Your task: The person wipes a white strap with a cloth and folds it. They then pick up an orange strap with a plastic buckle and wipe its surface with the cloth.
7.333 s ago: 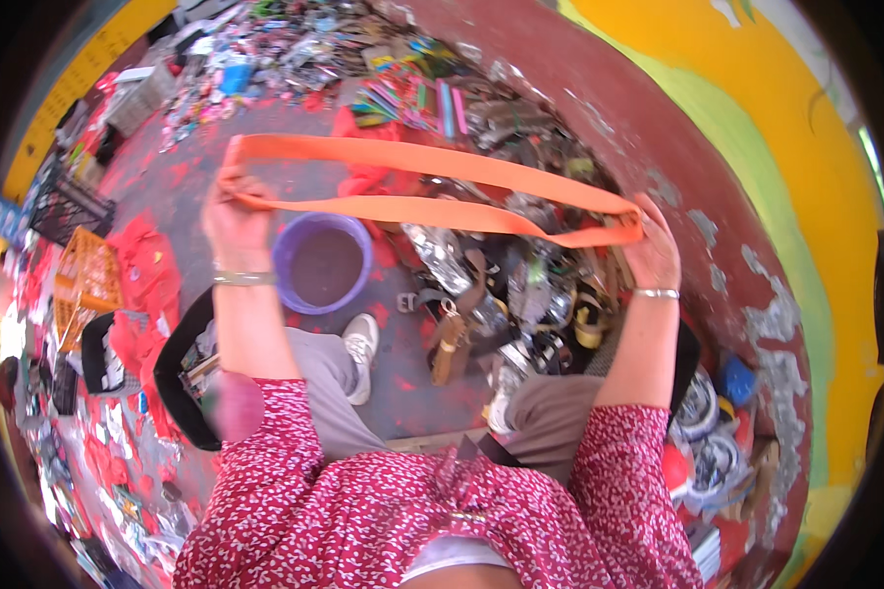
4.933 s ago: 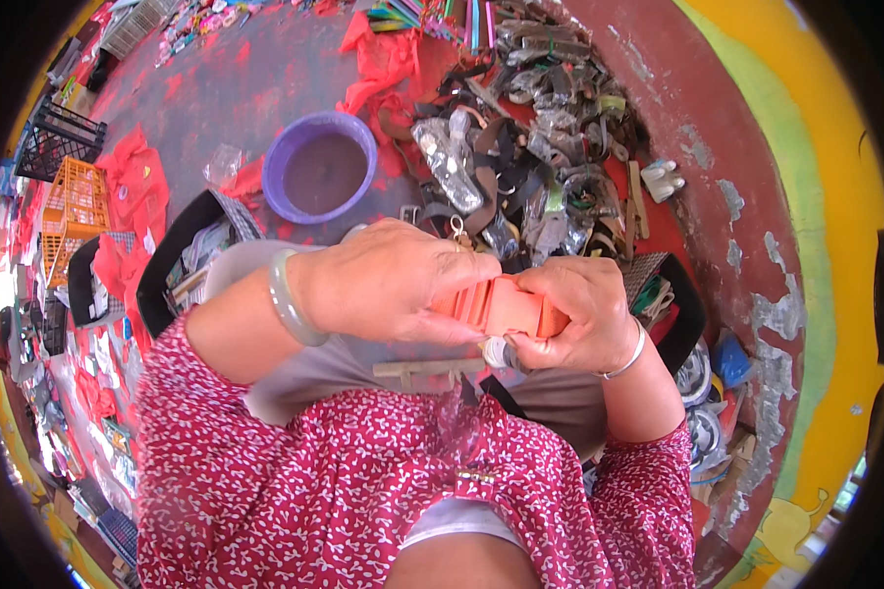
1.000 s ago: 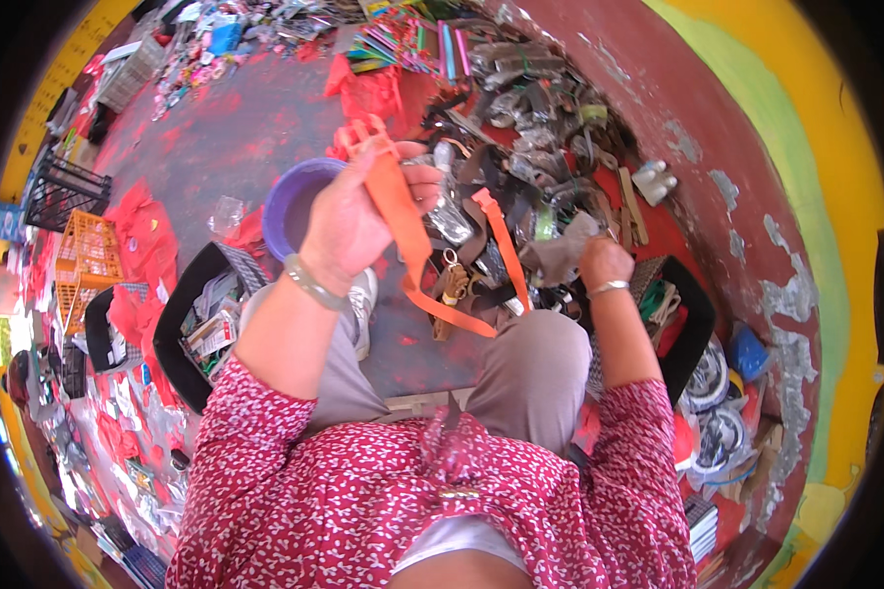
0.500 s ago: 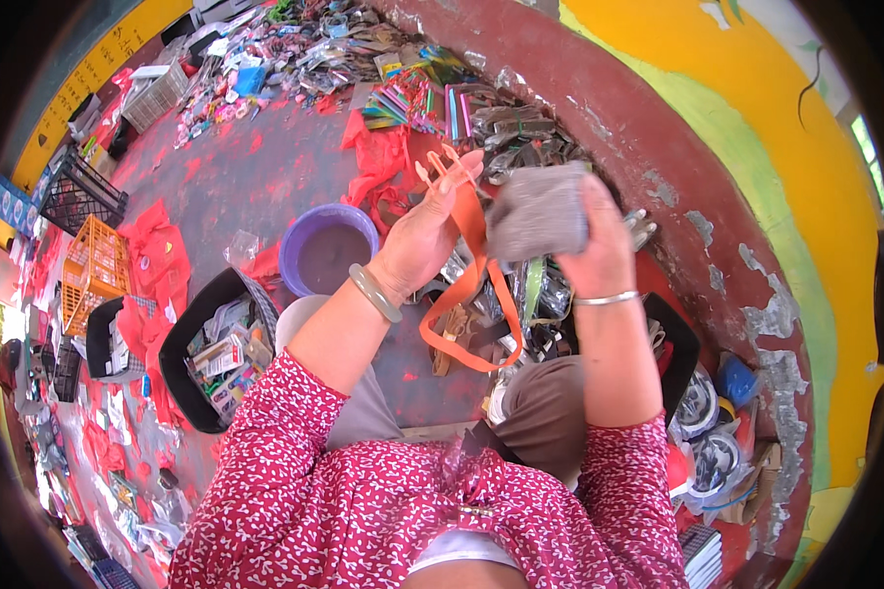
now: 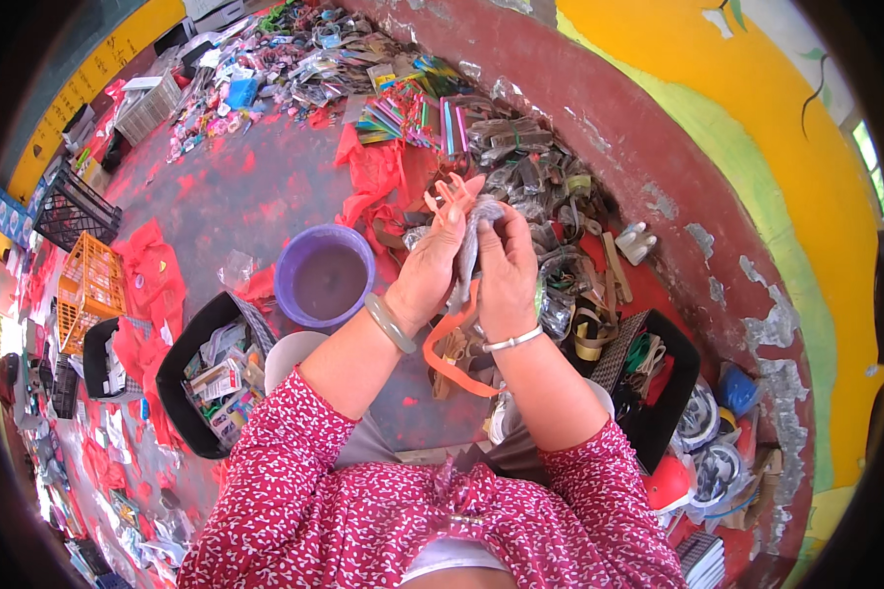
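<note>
My left hand (image 5: 428, 270), a bangle at its wrist, grips an orange strap (image 5: 450, 365) whose pale orange plastic buckle (image 5: 449, 193) sticks up past the fingers. The strap's lower part hangs in a loop under my hands. With its fingers closed, my right hand (image 5: 508, 263) pinches a damp-looking grey cloth (image 5: 467, 245), folded around the strap just below the buckle. Both hands meet there, so the stretch of strap under the cloth is hidden. Left of my hands stands a purple basin (image 5: 284, 278) with murky greyish water in it.
Black bins stand at my left (image 5: 188, 417) and right (image 5: 673, 417), both holding small goods. A heap of plastic-wrapped items (image 5: 520, 147) lines the red wall (image 5: 648, 147). Farther left are an orange crate (image 5: 90, 285), a black crate (image 5: 69, 211) and red cloths (image 5: 152, 270).
The grey cloth, held out to the right of the strap before, is now against it, bunched up. My right hand has moved left to meet my left hand.
</note>
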Tool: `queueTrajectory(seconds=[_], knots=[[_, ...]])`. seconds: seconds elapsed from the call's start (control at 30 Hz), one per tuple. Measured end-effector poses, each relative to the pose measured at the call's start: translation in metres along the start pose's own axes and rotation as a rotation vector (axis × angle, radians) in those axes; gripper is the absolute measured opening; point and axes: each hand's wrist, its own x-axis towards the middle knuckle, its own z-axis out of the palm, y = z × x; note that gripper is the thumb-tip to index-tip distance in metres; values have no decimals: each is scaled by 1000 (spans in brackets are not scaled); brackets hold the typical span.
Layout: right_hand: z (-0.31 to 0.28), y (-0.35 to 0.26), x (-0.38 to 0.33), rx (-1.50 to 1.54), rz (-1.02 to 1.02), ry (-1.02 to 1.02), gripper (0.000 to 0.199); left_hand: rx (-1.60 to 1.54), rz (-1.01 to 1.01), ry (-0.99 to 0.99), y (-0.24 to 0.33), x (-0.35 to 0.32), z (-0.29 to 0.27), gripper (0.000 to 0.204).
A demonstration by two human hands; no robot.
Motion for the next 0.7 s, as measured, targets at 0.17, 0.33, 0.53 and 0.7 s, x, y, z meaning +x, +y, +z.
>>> queueTrajectory(seconds=[0.17, 0.33, 0.53, 0.7], knots=[[6, 9, -1, 294, 260, -29, 27, 377, 170, -15, -8, 10, -15, 52], [-2, 26, 10, -243, 151, -139, 30, 177, 58, 49, -6, 15, -20, 52], [-14, 8, 14, 48, 234, -226, 24, -13, -165, -37, 16, 15, -22, 51], [-19, 4, 33, 713, 427, 41, 25, 2, -165, -87, 20, 16, -28, 54]])
